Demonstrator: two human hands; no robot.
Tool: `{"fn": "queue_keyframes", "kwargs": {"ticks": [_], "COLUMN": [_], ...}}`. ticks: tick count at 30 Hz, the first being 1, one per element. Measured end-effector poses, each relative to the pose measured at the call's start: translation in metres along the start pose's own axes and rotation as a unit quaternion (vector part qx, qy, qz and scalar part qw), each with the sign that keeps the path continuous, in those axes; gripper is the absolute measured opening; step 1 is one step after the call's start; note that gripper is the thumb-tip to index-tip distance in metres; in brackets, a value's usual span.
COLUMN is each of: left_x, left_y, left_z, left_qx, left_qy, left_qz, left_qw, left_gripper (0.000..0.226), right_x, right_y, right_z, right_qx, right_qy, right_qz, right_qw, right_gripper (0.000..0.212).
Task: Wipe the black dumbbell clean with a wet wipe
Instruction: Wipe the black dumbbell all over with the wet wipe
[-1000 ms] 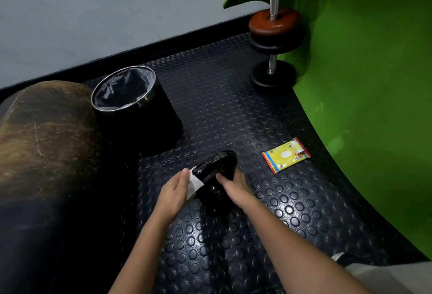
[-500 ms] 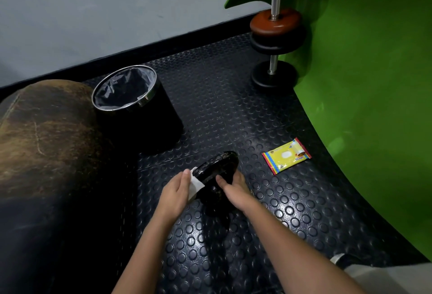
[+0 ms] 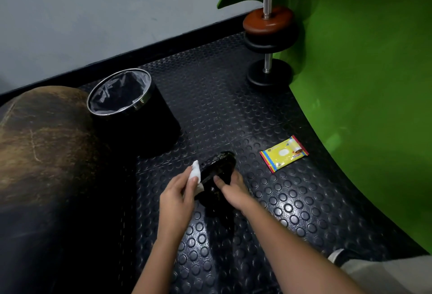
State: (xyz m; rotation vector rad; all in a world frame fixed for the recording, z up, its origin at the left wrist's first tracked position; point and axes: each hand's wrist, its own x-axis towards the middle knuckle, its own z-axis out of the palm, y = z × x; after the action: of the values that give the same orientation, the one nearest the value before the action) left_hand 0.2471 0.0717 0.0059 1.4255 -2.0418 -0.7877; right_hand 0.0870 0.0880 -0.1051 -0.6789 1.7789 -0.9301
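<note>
**Wipe slid up the dumbbell's left edge**

Since half a second ago, the left hand (image 3: 177, 196) has pushed the white wipe (image 3: 196, 173) a bit higher, so more of it pokes out above the fingers, which are pinched on it. Black dumbbell (image 3: 216, 173) sits tilted on the studded floor mat (image 3: 280, 212), between both hands. Right hand (image 3: 232, 191) grips its lower right side, fingers curled around it. Yellow wipe pack (image 3: 284, 153) lies nearby on the right, trash bin (image 3: 131, 102) off to the back left.
</note>
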Motion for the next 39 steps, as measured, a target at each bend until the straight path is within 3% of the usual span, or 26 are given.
{"fn": "queue_keyframes", "kwargs": {"ticks": [6,11,16,20,26,32,39], "left_x": [-0.005,0.003,-0.001,0.003,0.016,0.002,0.018], "left_y": [0.008,0.016,-0.008,0.001,0.012,-0.005,0.026], "left_z": [0.011,0.011,-0.004,0.005,0.009,-0.003,0.015], "left_qx": [0.064,0.105,0.049,0.069,0.106,0.088,0.133], "left_qy": [0.052,0.011,0.020,0.027,-0.027,0.005,-0.018], "left_qz": [0.033,0.078,0.051,0.058,0.082,0.073,0.081], "left_qw": [0.996,0.991,0.997,0.996,0.991,0.993,0.988], "left_gripper": [0.034,0.036,0.039,0.038,0.035,0.037,0.023], "right_x": [0.002,0.003,0.001,0.002,0.005,0.001,0.006], "right_y": [-0.001,0.001,0.001,0.002,0.003,0.002,0.004], "right_z": [0.002,0.000,0.000,0.001,0.001,0.001,0.003], "right_qx": [-0.012,-0.013,-0.005,-0.008,-0.009,-0.001,-0.008], "right_qy": [0.005,0.006,0.001,0.001,0.010,0.004,0.012], "right_qz": [-0.001,0.001,-0.008,-0.009,-0.001,-0.011,-0.005], "right_qw": [1.000,1.000,1.000,1.000,1.000,1.000,1.000], "right_gripper": [0.087,0.087,0.086,0.087,0.084,0.084,0.082]}}
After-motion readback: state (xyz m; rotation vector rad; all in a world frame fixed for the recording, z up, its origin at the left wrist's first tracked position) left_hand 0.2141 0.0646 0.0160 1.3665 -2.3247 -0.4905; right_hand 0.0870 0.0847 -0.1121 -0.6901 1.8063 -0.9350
